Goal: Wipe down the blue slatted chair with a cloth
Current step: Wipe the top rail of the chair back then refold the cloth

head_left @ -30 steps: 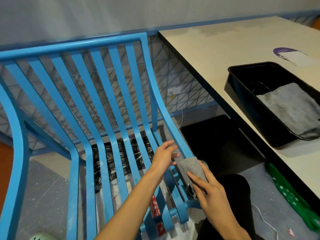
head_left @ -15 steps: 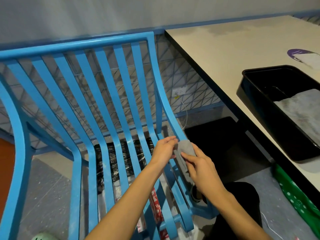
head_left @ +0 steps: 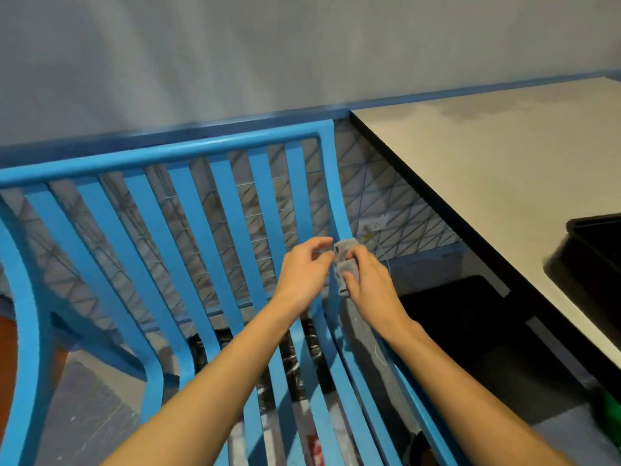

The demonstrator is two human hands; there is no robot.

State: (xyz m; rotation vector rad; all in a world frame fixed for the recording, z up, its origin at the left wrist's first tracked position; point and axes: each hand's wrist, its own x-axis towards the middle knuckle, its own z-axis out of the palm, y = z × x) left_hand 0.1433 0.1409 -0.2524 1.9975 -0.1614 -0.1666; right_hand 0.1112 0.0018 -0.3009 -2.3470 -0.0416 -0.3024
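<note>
The blue slatted chair point(head_left: 215, 210) fills the left and middle of the view, its backrest curving down into the seat. A small grey cloth point(head_left: 343, 255) is wrapped on the rightmost slat where the back bends. My right hand point(head_left: 368, 280) grips the cloth against that slat, thumb and fingers curled round it. My left hand point(head_left: 304, 270) is just left of the cloth with curled fingers near its edge; contact with the cloth is hard to tell.
A pale table point(head_left: 504, 169) with a dark edge stands close on the right. A black tub point(head_left: 591, 250) sits on it at the right border. Behind the chair are a patterned wall and a white socket point(head_left: 376, 225). Dark floor lies beside the chair.
Both hands and the cloth have slid up the rightmost slat from the seat toward the bend of the backrest. The view has tilted up and left, pushing the tub toward the edge.
</note>
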